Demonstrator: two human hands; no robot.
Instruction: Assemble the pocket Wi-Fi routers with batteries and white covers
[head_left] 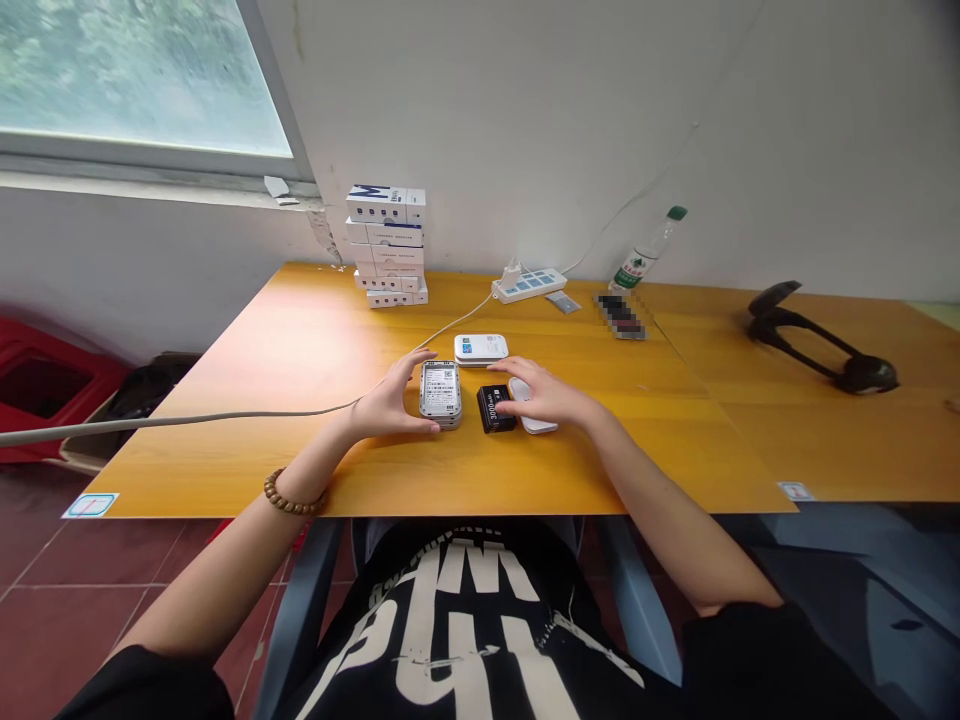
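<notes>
My left hand (390, 402) curves around the left side of a small stack of white devices (440, 392). Its fingers and thumb are spread, near the far and near ends of the stack. The top device lies with its inside showing, a printed label in it. My right hand (551, 395) reaches over black battery packs (496, 410) marked 3000mAh, its thumb at their right edge and its fingers stretched past their far end. Partly under that hand lie white rounded covers (538, 422). Just beyond both hands sits another stack of closed white devices (480, 348).
White boxes (388, 255) are piled at the back left. A power strip (529, 286) with a plugged-in cable, a small packet (562, 302), a blurred dark object (621, 315) and a water bottle (646, 255) stand along the wall. A black stand-like object (821, 345) is at right.
</notes>
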